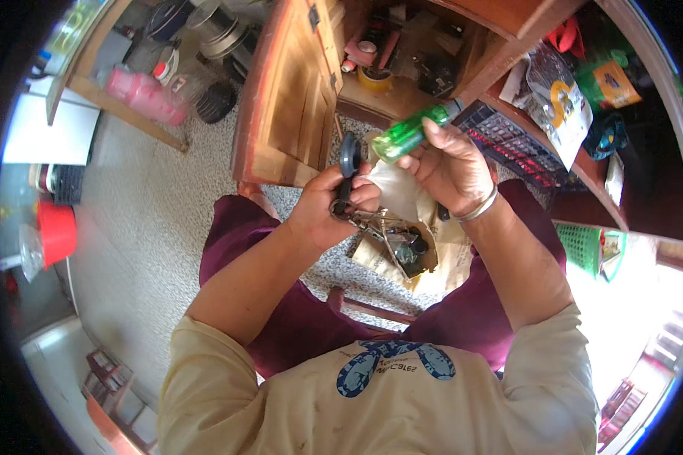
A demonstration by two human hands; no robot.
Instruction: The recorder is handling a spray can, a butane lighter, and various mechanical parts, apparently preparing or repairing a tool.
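Observation:
My left hand (330,205) is closed around a dark tool with a round disc-shaped head (350,155), its exact kind unclear. Thin metal wire or rods (372,221) hang below those fingers; whether they join the tool I cannot tell. Raised a little to the right, my right hand (455,167) grips a small green see-through bottle (404,138) with a greyish end, tilted up toward the right. Beneath both hands an open cardboard box (431,262) holds dark small items. A pale sheet (395,191) shows between the hands, partly hidden.
A wooden cabinet door (292,98) stands open ahead, with a yellow tape roll (375,79) inside the cabinet. Shelves with packets (554,98) and a dark crate (508,140) line the right, above a green basket (580,246). At left are a pink bottle (146,95) and red bucket (55,231).

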